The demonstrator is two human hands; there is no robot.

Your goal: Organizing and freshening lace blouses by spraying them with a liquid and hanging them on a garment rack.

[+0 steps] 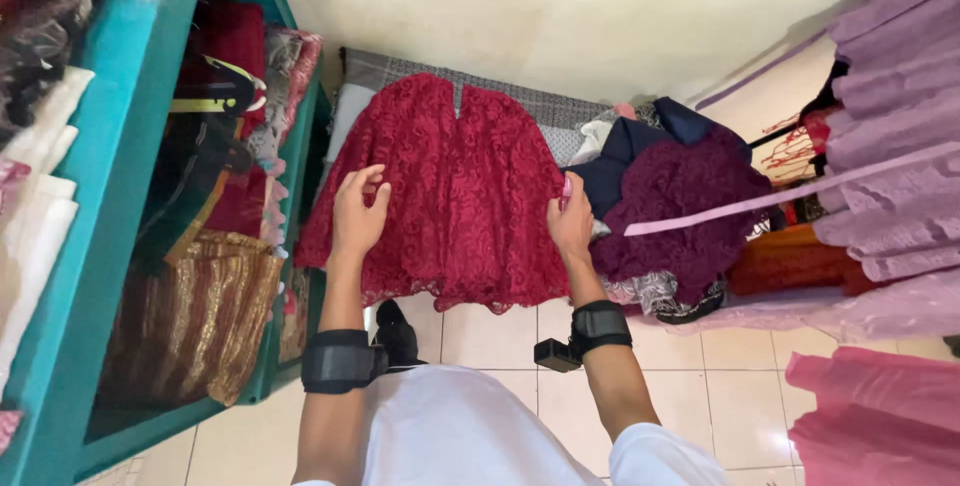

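Red lace garment [450, 196], laid flat and spread between the two hands, hem toward the person, neckline away.

Left hand [358, 214]: open, fingers loosely curled, resting on the garment's left edge; black band on the wrist.

Right hand [571, 224]: at the garment's right edge, fingers pinched on a pink tape [760, 198] that runs off to the right; whether it also grips the lace cannot be told. Black band with a small box on this wrist.

Hands well apart, one at each side of the garment.

Grey mat [530, 101]: under the garment, showing beyond its far edge.

Purple lace [690, 191]: bundled heap just right of the right hand, touching a navy cloth [620, 161] beyond that hand.

Lilac ruffles [890, 126]: hanging far right of the right hand, with pink cloth [880, 416] lower down.

Teal shelf [120, 146]: left of the left hand, stacked with folded fabrics; gold-striped cloth [190, 316] in its lower compartment.

Tiled floor [500, 336]: pale, nearer the person than the hem.
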